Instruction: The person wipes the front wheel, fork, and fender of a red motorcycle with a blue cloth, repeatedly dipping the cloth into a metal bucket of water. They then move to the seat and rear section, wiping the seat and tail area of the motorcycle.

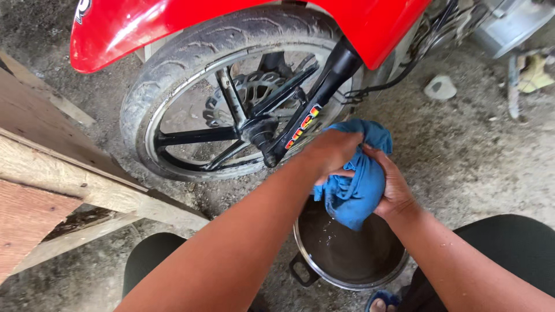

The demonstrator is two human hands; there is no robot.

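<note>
You are crouched on a gritty, grey dirt floor (462, 150), with rough wooden planks (40, 173) to your nine o'clock and a motorcycle's front wheel (231, 98) at twelve.

Your fingers (338, 173) on the left hand (332, 151) are curled tight into a blue cloth (355, 185), knuckles up, and the right hand (396, 185) closes round the same cloth from the three o'clock side, its fingers pressed together against the fabric. The two grips oppose each other, which reads as a wringing hold. The bunched cloth hangs down between them at the centre of your view.

You hold it directly over a dark metal pot (347, 248) at six o'clock, so whatever drips falls into it rather than onto the floor; small bright drops show just under the cloth's lower tip. The pot sits between your knees, its black handle (302, 270) toward seven.

Beyond the cloth, the black fork leg (315, 104) and red mudguard (202, 23) stand close, within easy arm's reach. A toe in a blue sandal (381, 300) shows at six.
</note>
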